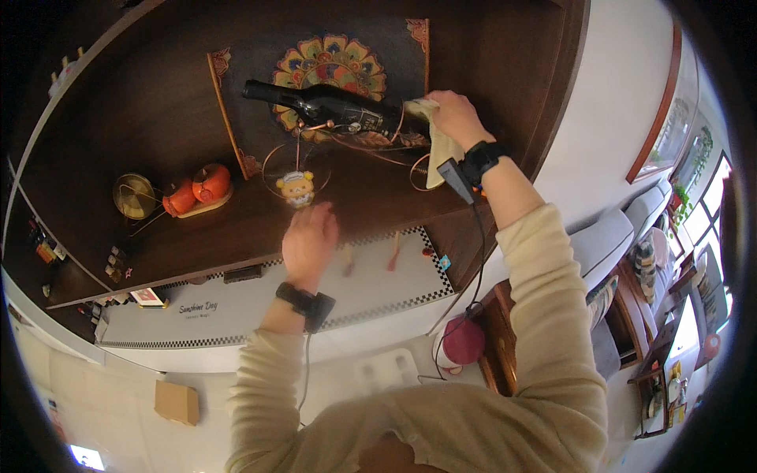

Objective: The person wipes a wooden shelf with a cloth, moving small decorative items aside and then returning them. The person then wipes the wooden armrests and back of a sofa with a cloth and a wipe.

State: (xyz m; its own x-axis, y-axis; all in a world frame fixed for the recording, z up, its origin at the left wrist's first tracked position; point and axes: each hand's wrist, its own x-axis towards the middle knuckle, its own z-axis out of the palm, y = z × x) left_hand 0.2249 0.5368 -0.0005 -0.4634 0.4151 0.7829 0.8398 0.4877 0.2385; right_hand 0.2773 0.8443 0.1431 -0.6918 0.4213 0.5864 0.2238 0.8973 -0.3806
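Observation:
My right hand [458, 118] holds a pale cloth [442, 148] against the base end of a dark wine bottle [337, 109]. The bottle lies tilted in a copper-coloured wire rack [361, 148] with leaf shapes, its neck towards the left. Below the rack's left loop, my left hand [310, 239] is raised with its fingers close together, and nothing can be seen in it. Just above its fingertips is a small bear figure [297, 188]. Behind the bottle a dark mat with a colourful flower pattern [328, 65] spreads between two rods.
Orange persimmon-shaped ornaments [204, 188] and a round brass-coloured piece [134, 195] stand left on the dark wooden shelf [366, 213]. Below lies a grey mat with a checkered border [236, 313]. A cardboard box [177, 402] is on the floor. Cables hang from both wrists.

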